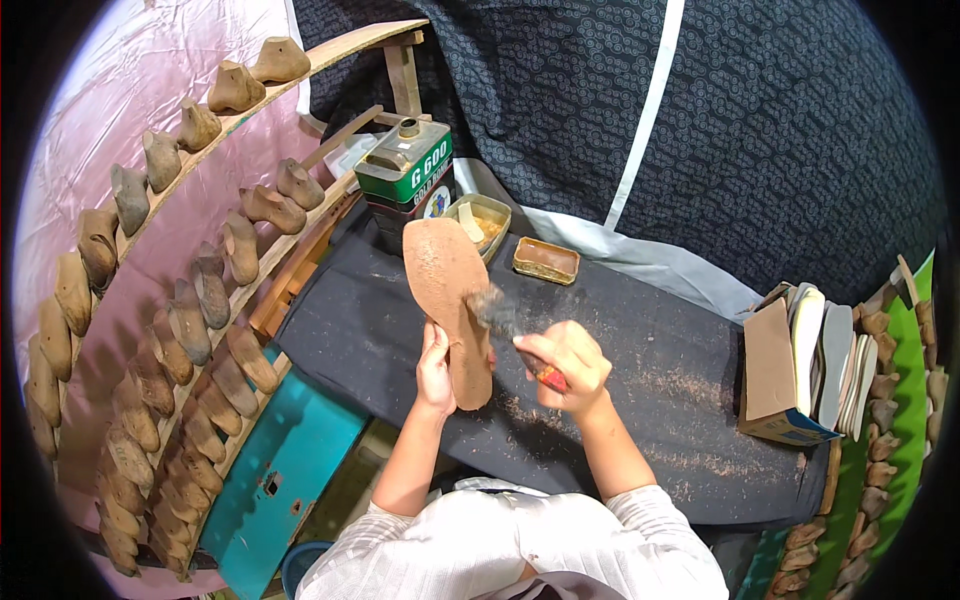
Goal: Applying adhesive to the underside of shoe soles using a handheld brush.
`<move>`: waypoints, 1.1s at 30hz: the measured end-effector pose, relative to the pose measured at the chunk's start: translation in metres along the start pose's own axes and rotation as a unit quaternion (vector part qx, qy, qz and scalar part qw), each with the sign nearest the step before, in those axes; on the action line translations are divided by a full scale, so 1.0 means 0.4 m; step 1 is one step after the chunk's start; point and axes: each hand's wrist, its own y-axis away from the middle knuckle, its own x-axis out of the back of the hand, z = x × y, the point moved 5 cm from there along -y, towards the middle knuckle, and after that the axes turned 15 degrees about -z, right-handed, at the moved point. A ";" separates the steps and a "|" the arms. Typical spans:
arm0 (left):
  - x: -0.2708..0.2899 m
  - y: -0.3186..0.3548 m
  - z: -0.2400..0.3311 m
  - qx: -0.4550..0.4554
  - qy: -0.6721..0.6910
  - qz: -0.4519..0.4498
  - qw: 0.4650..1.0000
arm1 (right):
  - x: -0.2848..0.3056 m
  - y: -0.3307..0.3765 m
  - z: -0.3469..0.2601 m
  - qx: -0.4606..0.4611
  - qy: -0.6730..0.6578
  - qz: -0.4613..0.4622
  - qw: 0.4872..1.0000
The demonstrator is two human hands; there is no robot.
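Brushing a brown sole over the dark surface (640,360).

Sole (447,300): long, tan, rough-grained, held upright just in front of the green can (405,178). Left hand (434,372) closed on its lower edge; right hand (568,362) fisted around a red-handled brush (505,325), bristles touching the sole's right edge. Judgement: brace the sole firmly and use short strokes.

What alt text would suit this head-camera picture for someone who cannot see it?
A person's left hand holds a brown leather shoe sole upright while the right hand works a red-handled brush against it, above a dark cloth-covered table. Wooden shoe lasts line racks at left.
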 end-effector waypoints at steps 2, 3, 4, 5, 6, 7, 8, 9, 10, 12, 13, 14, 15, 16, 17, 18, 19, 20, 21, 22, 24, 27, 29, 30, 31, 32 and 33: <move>-0.008 -0.013 0.017 -0.017 0.006 0.046 0.999 | -0.009 0.017 -0.010 -0.002 -0.040 -0.023 0.999; -0.006 -0.013 0.025 -0.036 0.011 0.092 0.995 | -0.009 0.024 -0.011 -0.008 -0.055 -0.030 0.998; -0.005 -0.013 0.023 -0.034 0.012 0.091 0.995 | -0.009 0.028 -0.010 -0.014 -0.070 -0.036 0.997; -0.008 -0.013 0.019 -0.030 0.017 0.069 0.997 | -0.005 0.024 -0.009 -0.015 -0.068 -0.036 0.997; -0.008 -0.011 0.015 -0.025 0.022 0.049 0.998 | 0.003 0.016 -0.006 -0.020 -0.055 -0.016 0.998; -0.004 -0.006 0.008 -0.025 0.022 0.049 0.998 | 0.012 0.006 -0.002 -0.026 -0.042 0.003 0.999; -0.007 -0.002 -0.005 -0.008 0.010 0.016 1.000 | 0.019 -0.005 0.001 -0.020 -0.018 0.018 0.999; -0.015 -0.002 -0.017 0.010 0.000 -0.019 1.000 | 0.026 -0.020 0.005 -0.009 0.002 0.038 0.999; -0.016 0.000 -0.023 0.011 0.001 -0.020 1.000 | 0.030 -0.035 0.010 0.003 0.022 0.057 0.998; -0.030 -0.001 -0.032 0.027 -0.007 -0.063 0.998 | 0.028 -0.048 0.027 -0.003 0.037 0.050 0.998; -0.032 -0.002 -0.031 0.027 -0.013 -0.058 0.998 | 0.020 -0.049 0.033 0.002 0.034 0.034 0.999; -0.036 -0.005 -0.027 0.027 -0.012 -0.059 0.998 | 0.014 -0.048 0.036 0.008 0.031 0.018 0.999; -0.029 -0.009 -0.020 0.029 -0.018 -0.023 0.999 | 0.007 -0.039 0.031 0.007 0.024 0.005 1.000; -0.020 -0.011 -0.014 0.030 -0.025 0.013 0.999 | -0.001 -0.023 0.026 0.001 0.008 -0.006 1.000; -0.016 -0.012 -0.009 0.029 -0.025 0.013 0.999 | -0.008 -0.009 0.017 0.005 -0.009 -0.018 1.000; -0.009 -0.015 -0.001 0.016 -0.026 0.025 0.999 | -0.012 0.007 0.007 0.007 -0.024 -0.030 0.999; -0.002 -0.016 0.007 0.003 -0.027 0.036 0.999 | -0.021 0.025 -0.001 -0.002 -0.039 -0.043 0.998; 0.009 -0.019 0.008 0.002 -0.028 0.035 0.999 | -0.027 0.037 -0.007 -0.002 -0.066 -0.068 0.995; 0.018 -0.021 0.013 -0.013 -0.034 0.028 0.999 | -0.030 0.045 -0.015 0.007 -0.075 -0.079 0.994; 0.021 -0.022 0.017 -0.028 -0.040 0.021 0.999 | -0.033 0.049 -0.020 0.015 -0.085 -0.091 0.992; 0.014 -0.017 0.021 -0.033 -0.049 0.022 0.998 | -0.027 0.045 -0.021 0.010 -0.084 -0.089 0.992; 0.004 -0.013 0.019 -0.018 -0.017 0.031 0.999 | 0.005 0.017 -0.003 -0.036 -0.047 -0.014 0.998; -0.008 -0.019 0.016 -0.010 -0.009 -0.046 0.999 | 0.006 0.012 -0.005 -0.026 -0.031 -0.001 0.999; -0.017 -0.029 0.017 -0.010 -0.009 -0.046 0.999 | 0.001 0.012 -0.006 -0.015 -0.027 -0.001 1.000; -0.019 -0.039 0.024 -0.027 -0.002 0.014 1.000 | -0.006 0.019 -0.010 -0.007 -0.031 -0.008 0.999; -0.014 -0.043 0.030 -0.044 0.005 0.073 0.996 | -0.013 0.032 -0.018 0.001 -0.035 -0.014 0.999; -0.003 -0.046 0.030 -0.045 0.004 0.073 0.996 | -0.017 0.042 -0.026 0.000 -0.049 -0.018 0.999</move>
